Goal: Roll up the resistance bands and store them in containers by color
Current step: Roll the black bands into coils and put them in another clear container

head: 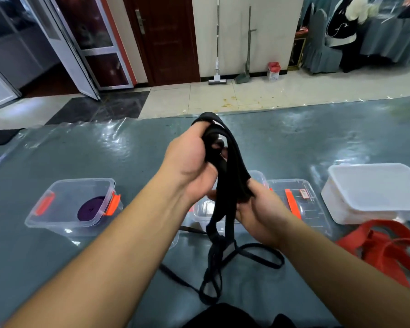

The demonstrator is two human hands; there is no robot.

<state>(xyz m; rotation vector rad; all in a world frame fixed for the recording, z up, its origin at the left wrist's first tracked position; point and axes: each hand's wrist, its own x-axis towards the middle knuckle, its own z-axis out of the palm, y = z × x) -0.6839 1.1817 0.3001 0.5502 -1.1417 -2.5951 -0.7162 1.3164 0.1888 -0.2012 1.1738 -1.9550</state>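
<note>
My left hand [189, 155] is raised with its fingers curled tight round the upper loops of the black resistance band [227, 185]; my right hand [258, 207], just below, pinches the same strands. The band's loose loops hang beneath both hands onto the table [57, 150]. Left of my fingers a clear container [74, 204] holds a rolled purple band [90, 211]; right of them lie red bands [384, 247].

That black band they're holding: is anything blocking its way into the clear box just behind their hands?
Nothing visible does. Both the left hand and right hand grip the black band above the clear box, whose lid lies beside it.
</note>
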